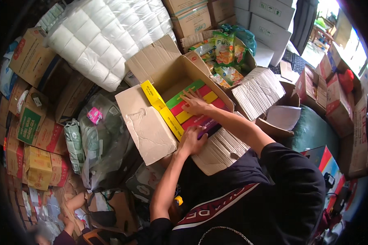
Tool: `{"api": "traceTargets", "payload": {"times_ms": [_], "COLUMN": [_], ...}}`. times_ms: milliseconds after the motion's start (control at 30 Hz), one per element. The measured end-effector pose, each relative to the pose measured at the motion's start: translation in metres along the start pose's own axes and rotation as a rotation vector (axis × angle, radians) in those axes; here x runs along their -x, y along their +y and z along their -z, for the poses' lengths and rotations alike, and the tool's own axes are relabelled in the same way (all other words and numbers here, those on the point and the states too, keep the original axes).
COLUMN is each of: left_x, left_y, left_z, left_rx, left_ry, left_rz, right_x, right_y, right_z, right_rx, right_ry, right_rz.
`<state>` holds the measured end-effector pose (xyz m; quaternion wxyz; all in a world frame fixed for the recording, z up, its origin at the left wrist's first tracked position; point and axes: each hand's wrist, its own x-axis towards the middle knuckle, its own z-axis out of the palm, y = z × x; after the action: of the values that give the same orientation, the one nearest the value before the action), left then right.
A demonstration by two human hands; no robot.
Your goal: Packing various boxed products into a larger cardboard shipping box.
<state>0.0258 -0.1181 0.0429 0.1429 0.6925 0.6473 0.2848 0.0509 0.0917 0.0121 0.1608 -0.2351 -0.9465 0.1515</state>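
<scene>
Purple card shows under the left hand (pixel 191 141), whose fingers curl over the near end of a purple flat box (pixel 206 126) at the near edge of the open cardboard carton (pixel 151 126), centre of the frame. Just beyond, the right hand (pixel 195 104) lies flat, fingers spread and gripping nothing, on the striped row of flat boxes (pixel 192 102) packed side by side: green, red, yellow, pink. A yellow box (pixel 161 108) stands on edge along the carton's left wall. These look light and stiff, with slick printed faces; pinching a short end or long edge should serve best. Farther up, snack bags (pixel 225 53) fill another carton, and wrapped paper rolls (pixel 102 36) sit upper left.
</scene>
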Motion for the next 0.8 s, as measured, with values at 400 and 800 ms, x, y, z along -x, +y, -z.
{"api": "traceTargets", "payload": {"times_ms": [400, 800], "left_x": [-0.001, -0.016], "left_y": [-0.011, -0.006], "left_z": [-0.008, -0.014], "left_rx": [-0.123, -0.431], "left_ry": [0.063, 0.199], "left_rz": [0.127, 0.036], "right_x": [0.037, 0.071], "right_y": [0.004, 0.026], "right_z": [-0.004, 0.035], "right_rx": [0.126, -0.612], "right_ry": [-0.087, 0.578], "right_rz": [0.069, -0.113]}}
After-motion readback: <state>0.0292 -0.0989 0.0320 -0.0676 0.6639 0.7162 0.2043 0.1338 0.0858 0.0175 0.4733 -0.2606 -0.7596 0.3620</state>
